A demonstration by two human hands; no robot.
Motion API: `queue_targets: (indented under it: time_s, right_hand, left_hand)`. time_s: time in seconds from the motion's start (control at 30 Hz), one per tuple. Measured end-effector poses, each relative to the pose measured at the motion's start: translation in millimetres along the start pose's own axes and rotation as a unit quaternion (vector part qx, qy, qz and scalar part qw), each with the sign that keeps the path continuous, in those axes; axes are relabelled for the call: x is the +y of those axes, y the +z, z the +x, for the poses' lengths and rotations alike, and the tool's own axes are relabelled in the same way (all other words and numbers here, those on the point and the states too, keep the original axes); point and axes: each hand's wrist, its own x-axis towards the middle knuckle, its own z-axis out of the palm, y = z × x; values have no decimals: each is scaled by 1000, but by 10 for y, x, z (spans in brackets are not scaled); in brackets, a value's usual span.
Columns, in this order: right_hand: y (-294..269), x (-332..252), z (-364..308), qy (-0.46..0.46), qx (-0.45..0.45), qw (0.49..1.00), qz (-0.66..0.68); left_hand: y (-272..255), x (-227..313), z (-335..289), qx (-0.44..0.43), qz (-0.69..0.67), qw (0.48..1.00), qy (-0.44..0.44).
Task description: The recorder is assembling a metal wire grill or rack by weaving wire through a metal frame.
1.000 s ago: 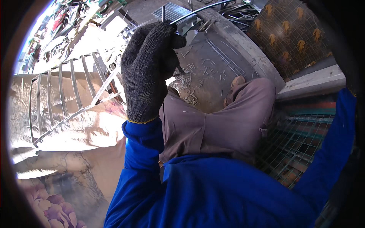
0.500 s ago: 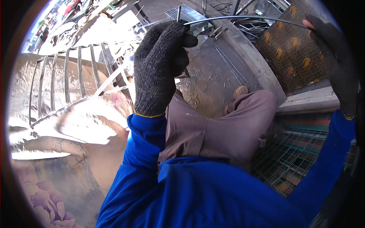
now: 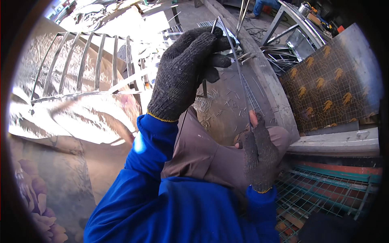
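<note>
My left hand (image 3: 188,73), in a dark knitted glove with a yellow cuff edge, is raised at the centre and closed around a short upright metal rod (image 3: 214,26). Part of that rod shows again below the fingers. A long thin metal wire (image 3: 242,77) slants down past the left fingertips to my right hand. Whether the left fingers also grip the wire is hidden. My right hand (image 3: 260,156), gloved with a bare thumb tip showing, is closed on the wire's lower end, above my right knee.
Many short cut metal pieces (image 3: 227,103) litter the ground ahead. A barred metal frame (image 3: 81,65) stands at left on brown sheeting. To the right are a patterned board (image 3: 324,87), a pale beam (image 3: 336,144) and green wire mesh (image 3: 324,190). Another person's leg (image 3: 263,6) shows at the far top.
My right hand has swung from the far upper right down and inward, still holding the wire. The wire has turned from nearly level to steeply slanting. The view has shifted somewhat.
</note>
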Motion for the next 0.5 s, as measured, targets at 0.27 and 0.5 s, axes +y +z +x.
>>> queue_targets:
  time_s: [0.27, 0.5]
  right_hand:
    - [344, -98, 264, 31, 64, 985, 156]
    - [667, -101, 536, 120, 89, 947, 284]
  left_hand:
    - [52, 222, 358, -45, 240, 920, 306]
    - [418, 303, 540, -28, -185, 978, 95]
